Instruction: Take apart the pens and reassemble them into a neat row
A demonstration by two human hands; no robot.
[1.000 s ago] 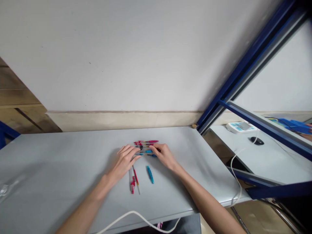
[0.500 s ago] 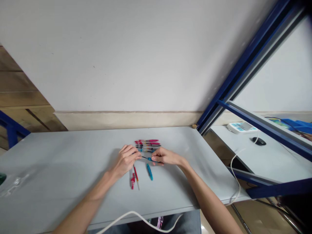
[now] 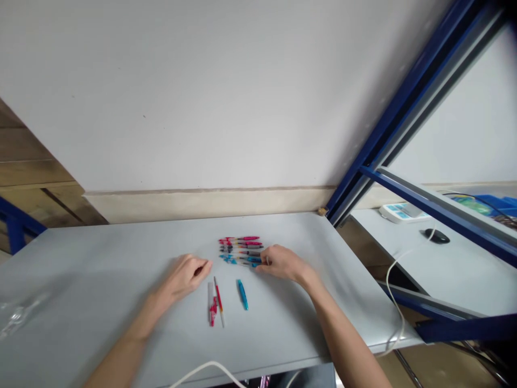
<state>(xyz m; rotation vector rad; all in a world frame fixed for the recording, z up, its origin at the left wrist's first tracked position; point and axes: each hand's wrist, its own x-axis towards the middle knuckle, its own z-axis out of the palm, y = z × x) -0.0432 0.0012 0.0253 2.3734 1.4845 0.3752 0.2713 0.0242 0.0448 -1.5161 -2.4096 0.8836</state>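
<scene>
Several pens [image 3: 241,248], red, black and blue, lie side by side in a row on the grey table [image 3: 100,269]. My right hand [image 3: 281,263] rests at the right end of that row, its fingertips pinched on the nearest blue pen [image 3: 242,261]. My left hand [image 3: 186,276] lies on the table to the left of the row, fingers loosely curled and holding nothing. Just in front of it lie a clear pen barrel with a red cap [image 3: 211,305] and a thin red refill [image 3: 218,300]. A blue pen part [image 3: 242,294] lies to their right.
A white cable [image 3: 202,372] loops over the table's front edge. A crumpled clear plastic wrapper [image 3: 18,315] sits at far left. A blue metal frame [image 3: 407,108] rises on the right; beyond it another table [image 3: 452,264] holds a black mouse [image 3: 437,236] and a white device [image 3: 399,212].
My left hand has let go of the blue pen and drawn back to the left. My right hand has set that pen down at the near side of the row.
</scene>
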